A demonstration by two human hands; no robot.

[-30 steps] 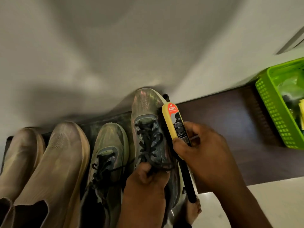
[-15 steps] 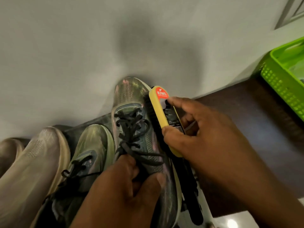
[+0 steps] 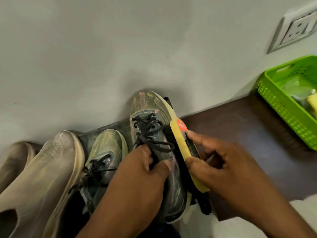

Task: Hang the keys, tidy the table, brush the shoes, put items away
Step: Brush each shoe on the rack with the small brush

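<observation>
A grey-green laced sneaker (image 3: pixel 149 109) is lifted with its toe against the wall. My left hand (image 3: pixel 142 176) grips it at the tongue, fingers curled round the upper near the black laces. My right hand (image 3: pixel 221 165) holds a yellow-backed shoe brush (image 3: pixel 181 145) with a red label, its dark bristles pressed to the sneaker's right side. The sneaker's mate (image 3: pixel 104 152) lies to the left.
Two beige slip-on shoes (image 3: pixel 51 162) lie at the far left on a dark mat. A dark wooden table top (image 3: pixel 248 131) runs to the right and carries a green plastic basket (image 3: pixel 283 109) with items inside. A white wall socket (image 3: pixel 295 30) is at upper right.
The brush has slid back along the sneaker's right side, away from the toe. The view has shifted, bringing the wall socket into sight. My left hand still holds the sneaker.
</observation>
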